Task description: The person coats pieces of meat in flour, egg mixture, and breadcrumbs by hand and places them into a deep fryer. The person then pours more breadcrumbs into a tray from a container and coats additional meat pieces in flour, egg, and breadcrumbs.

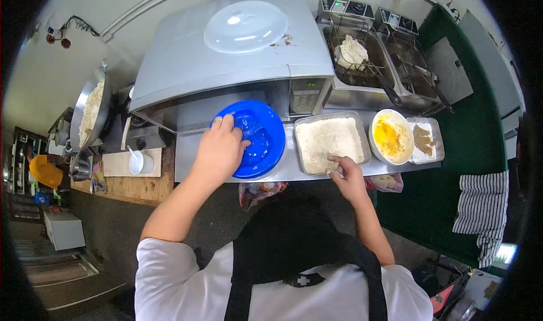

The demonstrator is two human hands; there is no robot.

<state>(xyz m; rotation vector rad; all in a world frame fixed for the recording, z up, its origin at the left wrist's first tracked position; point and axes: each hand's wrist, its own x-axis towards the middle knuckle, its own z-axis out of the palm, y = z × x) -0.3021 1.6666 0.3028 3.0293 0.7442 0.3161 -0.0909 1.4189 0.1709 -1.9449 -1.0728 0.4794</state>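
A blue plastic basin (263, 168), wet inside with a few pale bits, sits at the counter's middle. Over its left rim lies my left hand (222, 146), fingers curled and thumb inside the basin, gripping the edge. To the right, a rectangular metal tray (298, 151) is filled with pale breadcrumbs (328, 137). My right hand (348, 178) is at the tray's front right, thumb and bent fingers apart, with nothing visible between them; the fingertips reach over the crumbs.
A white bowl of yellow egg mixture (391, 137) stands beside a small tray of white and brown powder (421, 141). Behind are a microwave (237, 72) and a fryer (362, 86) with a crumbed piece in its basket (350, 53). A white cup (141, 163) is left.
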